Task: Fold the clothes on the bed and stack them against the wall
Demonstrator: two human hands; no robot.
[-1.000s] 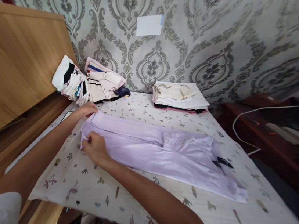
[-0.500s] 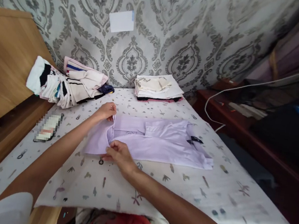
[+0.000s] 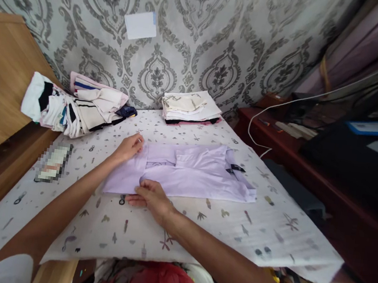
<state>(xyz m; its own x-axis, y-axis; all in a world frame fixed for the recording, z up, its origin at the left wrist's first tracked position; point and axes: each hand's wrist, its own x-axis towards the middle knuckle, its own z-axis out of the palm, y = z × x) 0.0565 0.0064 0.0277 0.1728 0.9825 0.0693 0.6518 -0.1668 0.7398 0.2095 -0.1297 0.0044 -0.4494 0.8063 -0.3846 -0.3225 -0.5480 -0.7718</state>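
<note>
A lavender garment lies folded into a long strip across the patterned white cloth, its left end turned over toward the right. At the far edge of that turned-over part, my left hand has its fingers closed on the fabric. My right hand pinches the near edge of the same fold between thumb and index finger, with the other fingers below. A black label shows near the garment's right end.
Folded clothes lean at the back left, and a white stack sits by the wall. A pixelated flat object is at left. A white cable crosses the dark red furniture at right.
The lavender fold now lies flatter, its edge moved slightly right. My left hand is lower over the fabric. The whole view has shifted, with the scene sliding left.
</note>
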